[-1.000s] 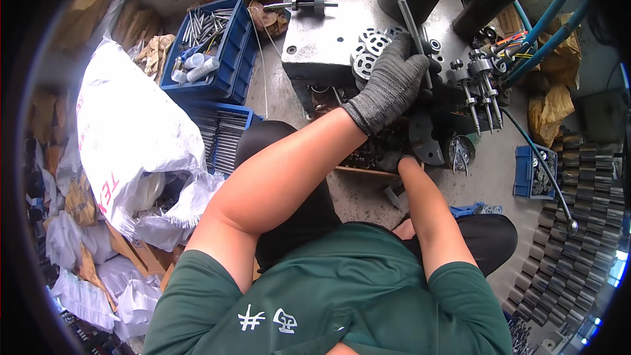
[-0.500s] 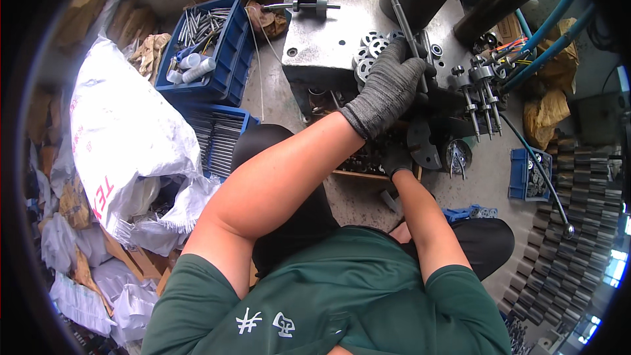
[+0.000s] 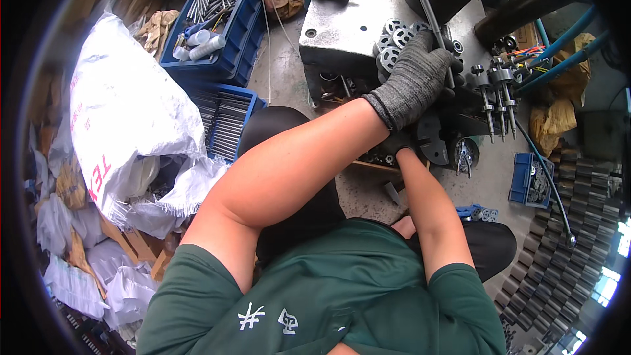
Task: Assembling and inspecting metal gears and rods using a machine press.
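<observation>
My left hand (image 3: pixel 415 80), in a grey knit glove, reaches across to a grey metal machine block (image 3: pixel 342 26). Its fingers are closed around a thin steel rod (image 3: pixel 427 10) that slants up out of the fist. Several round perforated metal discs (image 3: pixel 391 43) lie on the block just left of that hand. My right hand (image 3: pixel 396 143) wears a dark glove and sits below the left wrist, next to a dark round machine part (image 3: pixel 434 138). Most of it is hidden, so its grip cannot be seen.
Two blue crates (image 3: pixel 220 16) (image 3: pixel 227 115) hold metal rods on the left, beside a big white sack (image 3: pixel 128 102). Upright spindles (image 3: pixel 494 89) and blue hoses (image 3: pixel 559 43) stand right of the machine. A small blue box (image 3: pixel 532 181) and rows of dark metal parts (image 3: pixel 578 223) lie at the right.
My left hand stays clamped on the rod at the machine. The view has shifted a little, with the crates and sack sliding slightly left.
</observation>
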A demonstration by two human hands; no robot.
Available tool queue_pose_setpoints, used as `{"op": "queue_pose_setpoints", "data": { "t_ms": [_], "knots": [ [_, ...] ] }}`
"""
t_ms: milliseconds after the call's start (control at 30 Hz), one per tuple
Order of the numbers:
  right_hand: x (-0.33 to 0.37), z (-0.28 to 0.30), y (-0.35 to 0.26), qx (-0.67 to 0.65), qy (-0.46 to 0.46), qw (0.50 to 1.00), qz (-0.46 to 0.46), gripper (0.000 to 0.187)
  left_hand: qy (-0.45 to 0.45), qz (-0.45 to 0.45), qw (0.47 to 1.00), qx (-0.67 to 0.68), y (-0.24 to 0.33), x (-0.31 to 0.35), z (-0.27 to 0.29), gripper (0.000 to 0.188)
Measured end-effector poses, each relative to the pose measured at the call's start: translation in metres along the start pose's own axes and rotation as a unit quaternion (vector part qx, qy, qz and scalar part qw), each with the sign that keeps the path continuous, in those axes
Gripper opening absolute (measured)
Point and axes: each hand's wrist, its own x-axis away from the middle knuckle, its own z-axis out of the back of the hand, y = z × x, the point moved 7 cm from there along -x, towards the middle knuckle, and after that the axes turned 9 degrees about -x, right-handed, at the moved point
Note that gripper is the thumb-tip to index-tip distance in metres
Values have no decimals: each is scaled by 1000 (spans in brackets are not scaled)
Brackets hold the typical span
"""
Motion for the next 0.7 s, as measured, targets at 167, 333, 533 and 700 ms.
{"op": "queue_pose_setpoints", "data": {
  "t_ms": [167,333,533,700],
  "knots": [
    [-5,-12,17,70,-75,994,29,92,3,4,999,40,5,4,5,27],
    [-14,-52,46,99,55,988,107,71,5,20,998,63,2,1,-1,24],
    [-1,-61,33,171,-8,978,119,71,4,-11,1000,2,-3,1,6,25],
    [-8,-66,37,159,9,983,91,72,-7,16,999,-30,-3,2,6,26]
  ]
}}
